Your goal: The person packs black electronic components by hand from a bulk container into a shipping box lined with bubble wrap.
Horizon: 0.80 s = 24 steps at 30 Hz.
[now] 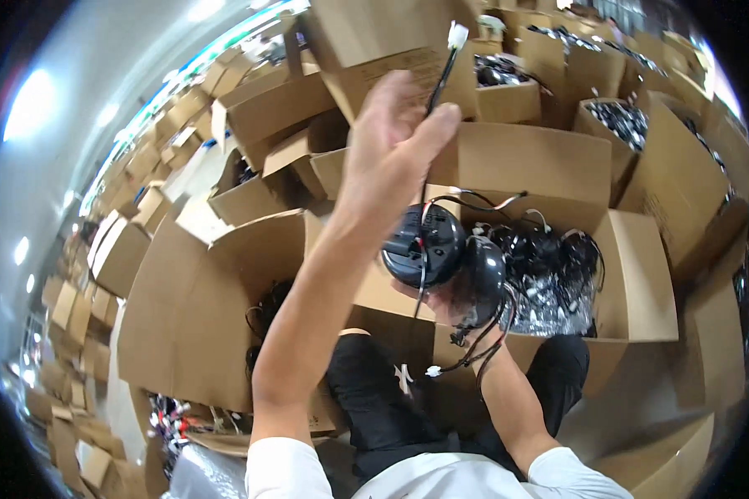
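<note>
My left hand (395, 133) is raised, a little blurred, with a black cable (443, 79) pinched between thumb and fingers. A white plug (457, 35) tips the cable's upper end. The cable runs down to a black round plastic housing (424, 247). Beneath it, my right hand (452, 306) grips that housing and a second glossy black rounded housing (483, 279), which is pressed beside it. The fingers are partly hidden by the parts. From the second one dangle thin black, red and white wires, and a small white connector (434, 371) hangs over my lap.
An open carton (641, 274) in front at the right holds similar black parts with wires and clear plastic wrap (549, 303). Another open carton (216, 299) stands at my left. Cartons of small parts (620, 121) crowd the far side, with more stacked boxes (187, 104) far left.
</note>
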### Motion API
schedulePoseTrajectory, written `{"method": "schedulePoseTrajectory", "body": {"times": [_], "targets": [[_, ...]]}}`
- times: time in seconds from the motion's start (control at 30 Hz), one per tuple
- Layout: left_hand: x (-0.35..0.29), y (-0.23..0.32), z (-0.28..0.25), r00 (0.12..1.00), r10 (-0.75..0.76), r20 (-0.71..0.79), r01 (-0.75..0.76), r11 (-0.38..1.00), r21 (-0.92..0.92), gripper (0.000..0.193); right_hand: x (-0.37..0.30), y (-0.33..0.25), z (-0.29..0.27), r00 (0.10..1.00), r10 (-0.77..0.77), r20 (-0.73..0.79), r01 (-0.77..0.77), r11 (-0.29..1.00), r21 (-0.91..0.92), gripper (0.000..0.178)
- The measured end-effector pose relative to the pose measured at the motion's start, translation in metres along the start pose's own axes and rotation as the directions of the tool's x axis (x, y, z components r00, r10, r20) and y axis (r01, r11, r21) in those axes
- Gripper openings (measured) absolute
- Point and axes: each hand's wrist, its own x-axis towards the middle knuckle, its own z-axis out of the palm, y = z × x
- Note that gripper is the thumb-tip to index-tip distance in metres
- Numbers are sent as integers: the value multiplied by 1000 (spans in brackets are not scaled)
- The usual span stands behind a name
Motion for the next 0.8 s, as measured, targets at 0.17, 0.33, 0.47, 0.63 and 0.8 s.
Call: {"method": "schedulePoseTrajectory", "body": {"times": [0.17,0.33,0.47,0.63,0.8], "targets": [[-77,-25,-45,865,145,481,-421,731,537,81,-30,-23,-18,996,-63,-63,66,996,56,84],[-159,-59,-40,885,-113,451,-219,754,619,90,-59,-21,-24,964,1,-266,-22,997,-77,50],[-184,-82,-27,951,-303,-55,308,942,136,51,-52,-18,-21,910,43,-413,-142,967,-212,48],[-213,-90,-25,885,-325,-334,352,936,22,35,-32,3,-3,889,-181,-420,-58,867,-496,51],[-231,-83,-5,834,-488,-259,526,845,102,43,-49,16,-41,891,-451,57,268,420,-867,56]]}}
